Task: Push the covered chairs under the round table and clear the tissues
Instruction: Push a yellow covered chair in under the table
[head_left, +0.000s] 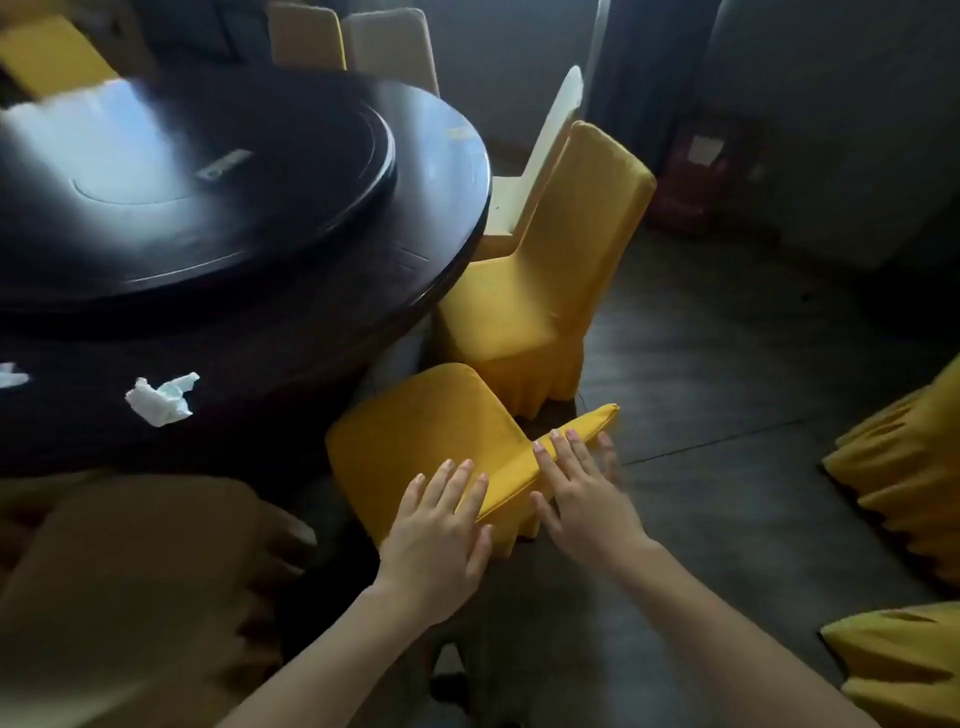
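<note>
Yellow fabric-covered chair (415, 447) looks light, its cover slippery; I rest left hand (441, 540) and right hand (582, 499) open and flat on its backrest top, gripping nothing.

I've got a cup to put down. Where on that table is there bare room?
The table's near rim is bare between the tissue and the chair under the hands. The turntable is bare beyond a small object. Left of the tissue, another tissue crowds the edge.

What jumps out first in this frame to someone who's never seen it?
Two bare hands, left hand and right hand, lie flat on the backrest of a yellow covered chair at the bottom centre, beside the dark round table. A crumpled white tissue sits on the table's near edge, at left.
</note>
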